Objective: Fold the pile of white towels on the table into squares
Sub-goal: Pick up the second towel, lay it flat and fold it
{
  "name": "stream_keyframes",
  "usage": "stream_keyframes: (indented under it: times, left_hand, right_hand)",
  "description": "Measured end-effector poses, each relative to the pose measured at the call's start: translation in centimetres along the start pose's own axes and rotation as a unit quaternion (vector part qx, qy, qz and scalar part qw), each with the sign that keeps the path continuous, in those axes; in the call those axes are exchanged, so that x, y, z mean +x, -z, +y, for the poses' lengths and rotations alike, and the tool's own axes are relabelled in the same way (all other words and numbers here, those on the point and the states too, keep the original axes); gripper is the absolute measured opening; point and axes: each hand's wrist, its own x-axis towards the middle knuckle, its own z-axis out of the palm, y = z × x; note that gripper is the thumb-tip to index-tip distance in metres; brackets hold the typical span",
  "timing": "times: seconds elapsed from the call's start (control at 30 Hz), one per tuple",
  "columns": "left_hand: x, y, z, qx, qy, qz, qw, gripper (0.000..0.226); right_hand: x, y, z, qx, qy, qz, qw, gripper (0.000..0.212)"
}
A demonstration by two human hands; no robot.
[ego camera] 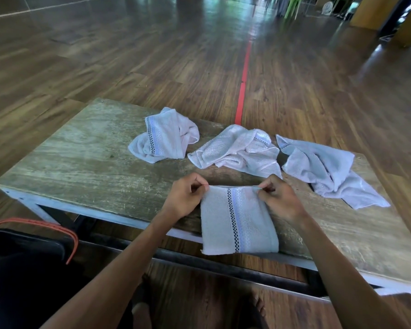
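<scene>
A white towel (237, 222) with a black checkered stripe lies doubled over at the near edge of the wooden table (86, 157), its lower part hanging past the edge. My left hand (185, 198) pinches its far left corner. My right hand (278, 198) pinches its far right corner. Three more white towels lie crumpled further back: one at the left (164, 136), one in the middle (237, 150), one at the right (328, 169) that drapes towards the table's right side.
A dark chair seat with an orange strap (45, 231) stands at my lower left. The table's metal frame (223, 262) runs below the near edge. Beyond lies wooden floor with a red line (243, 86). My feet show under the table.
</scene>
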Motion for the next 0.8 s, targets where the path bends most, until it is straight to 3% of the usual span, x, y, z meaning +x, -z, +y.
stream_keyframes:
  times: [0.13,0.23,0.33,0.43,0.67,0.8]
  left_hand:
    - [0.1,-0.3,-0.1,-0.01,0.003,0.007,1.0,0.006]
    - [0.2,0.0,-0.2,0.011,0.022,-0.022,0.999,0.021]
    - [0.2,0.3,-0.1,0.044,0.008,-0.034,0.998,0.02]
    - [0.0,0.4,0.4,0.047,-0.022,-0.019,0.998,0.015]
    - [0.3,0.6,0.9,0.005,-0.024,-0.01,1.0,0.012]
    - [0.8,0.1,1.0,0.012,-0.008,-0.007,1.0,0.009]
  right_hand:
    - [0.1,0.1,0.2,-0.004,-0.007,-0.009,1.0,0.022]
    - [0.6,0.4,0.8,-0.124,-0.012,-0.079,0.989,0.038]
    - [0.8,0.5,0.8,-0.181,-0.001,-0.119,0.976,0.033]
    - [0.9,0.5,0.4,-0.16,0.016,-0.112,0.981,0.013]
    - [0.5,1.9,-1.1,0.02,-0.003,-0.077,0.997,0.003]
    - [0.8,1.3,-0.9,0.051,-0.014,-0.043,0.998,0.006]
